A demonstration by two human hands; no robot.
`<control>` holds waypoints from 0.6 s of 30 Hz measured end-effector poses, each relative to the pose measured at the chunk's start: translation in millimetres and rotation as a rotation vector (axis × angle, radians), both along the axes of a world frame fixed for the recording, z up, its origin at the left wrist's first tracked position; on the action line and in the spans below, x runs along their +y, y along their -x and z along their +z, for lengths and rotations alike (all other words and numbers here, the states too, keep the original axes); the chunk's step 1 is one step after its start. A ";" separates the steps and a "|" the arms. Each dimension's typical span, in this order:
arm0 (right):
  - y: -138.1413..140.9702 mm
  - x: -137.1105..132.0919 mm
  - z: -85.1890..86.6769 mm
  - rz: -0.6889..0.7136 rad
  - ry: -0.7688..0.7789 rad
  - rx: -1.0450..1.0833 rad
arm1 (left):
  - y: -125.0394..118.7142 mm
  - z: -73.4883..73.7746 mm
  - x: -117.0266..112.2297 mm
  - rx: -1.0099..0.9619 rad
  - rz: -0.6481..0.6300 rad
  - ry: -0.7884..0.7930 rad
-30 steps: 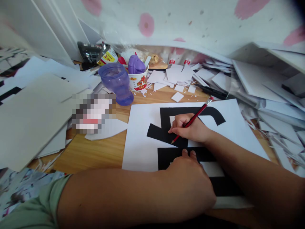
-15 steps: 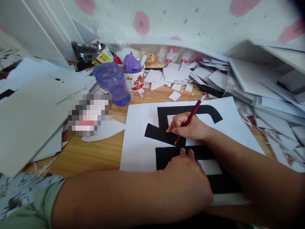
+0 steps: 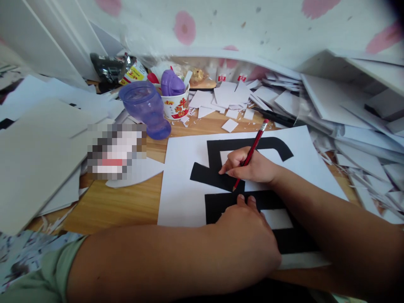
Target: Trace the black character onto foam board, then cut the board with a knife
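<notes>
A white sheet lies on the wooden table, with a black cut-out character flat on top of it. My right hand grips a red and black pencil; its eraser end points up and its tip meets the edge of the black shape near the lower middle. Just below, my left hand presses on the lower part of the black cut-out, two fingertips stretched forward close to the pencil tip. The rest of its fingers are hidden.
A translucent purple cup and a paper noodle tub holding a purple item stand behind. White offcuts pile up at the back and right. Large white boards and a pixelated object lie left.
The pencil tip has shifted a little to the right along the black edge. My left hand stays pressed in place, and the whole view has moved slightly.
</notes>
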State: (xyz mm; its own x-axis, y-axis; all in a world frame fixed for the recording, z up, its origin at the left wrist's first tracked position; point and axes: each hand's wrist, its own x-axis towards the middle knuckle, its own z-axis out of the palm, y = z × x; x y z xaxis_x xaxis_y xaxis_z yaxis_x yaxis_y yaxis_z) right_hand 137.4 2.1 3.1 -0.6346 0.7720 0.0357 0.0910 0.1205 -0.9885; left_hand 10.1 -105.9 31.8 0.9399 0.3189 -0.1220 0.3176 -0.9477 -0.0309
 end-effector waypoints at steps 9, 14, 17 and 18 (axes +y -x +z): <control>2.4 0.9 -6.2 -0.078 0.129 0.103 | -2.4 5.2 2.3 0.112 -0.002 0.087; -14.4 8.4 7.5 -0.406 0.028 0.268 | 1.8 -0.5 5.2 0.051 -0.006 0.034; -48.0 -14.4 34.0 -0.476 -0.239 0.093 | 8.7 -2.2 19.3 -0.023 -0.033 0.018; -61.8 -29.6 40.8 -0.489 -0.306 0.005 | 11.4 -1.8 26.2 -0.054 -0.031 0.034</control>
